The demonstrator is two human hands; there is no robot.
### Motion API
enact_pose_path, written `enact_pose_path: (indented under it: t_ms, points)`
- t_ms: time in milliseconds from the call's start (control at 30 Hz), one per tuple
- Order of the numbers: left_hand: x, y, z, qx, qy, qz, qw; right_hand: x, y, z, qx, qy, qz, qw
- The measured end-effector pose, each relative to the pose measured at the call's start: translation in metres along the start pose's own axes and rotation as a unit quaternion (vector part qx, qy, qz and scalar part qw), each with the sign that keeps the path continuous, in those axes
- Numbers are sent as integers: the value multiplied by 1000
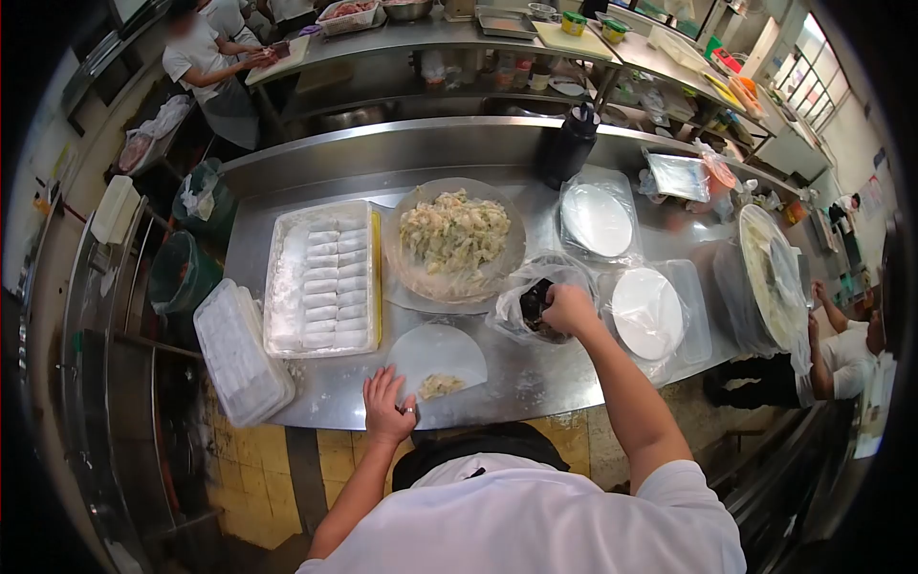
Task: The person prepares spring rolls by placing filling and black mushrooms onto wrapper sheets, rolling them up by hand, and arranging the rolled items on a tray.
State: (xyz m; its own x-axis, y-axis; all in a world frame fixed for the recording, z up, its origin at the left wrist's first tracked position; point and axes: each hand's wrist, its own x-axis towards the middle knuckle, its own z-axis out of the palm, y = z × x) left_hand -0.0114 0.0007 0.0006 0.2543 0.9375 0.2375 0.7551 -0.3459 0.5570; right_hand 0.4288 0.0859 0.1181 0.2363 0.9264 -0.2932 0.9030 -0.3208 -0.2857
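Note:
My left hand [386, 405] lies flat on the steel table [316, 392], fingers spread, touching the near edge of a round white wrapper [435, 349]. A small heap of pale filling [440, 386] sits on that wrapper. My right hand [568, 310] reaches into a clear plastic bag [514, 297] holding something dark, fingers closed around it. Beyond lies a large round bowl of chopped filling [454, 234]. To the left, a white tray [287, 277] holds rows of finished white rolls [335, 285].
Stacks of round wrappers [647, 311] [596, 219] lie in plastic on the right. A dark bottle [568, 145] stands at the back. A lidded plastic box [241, 352] hangs over the left corner. Other people work at the far counter [206, 57] and at the right [841, 344].

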Motion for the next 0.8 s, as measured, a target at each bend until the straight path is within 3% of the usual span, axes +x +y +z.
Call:
enact_pose_path:
  t_ms: [100, 133, 233, 333, 467, 800]
  points:
    - [1, 2, -1, 6, -1, 1, 1000, 13, 25, 7, -84, 159, -51, 982]
    - [1, 2, -2, 7, -2, 1, 1000, 19, 31, 5, -148, 127, -53, 979]
    - [2, 2, 0, 15, -4, 5, 1000, 10, 24, -6, -179, 215, -116, 953]
    - [2, 0, 1, 21, -2, 7, 1000, -2, 3, -7, -32, 91, -50, 994]
    - [2, 1, 1, 25, 3, 12, 1000, 8, -13, 4, -75, -117, 47, 989]
    - [-1, 1, 0, -2, 17, 6, 1000, 37, -27, -4, -237, -223, 12, 945]
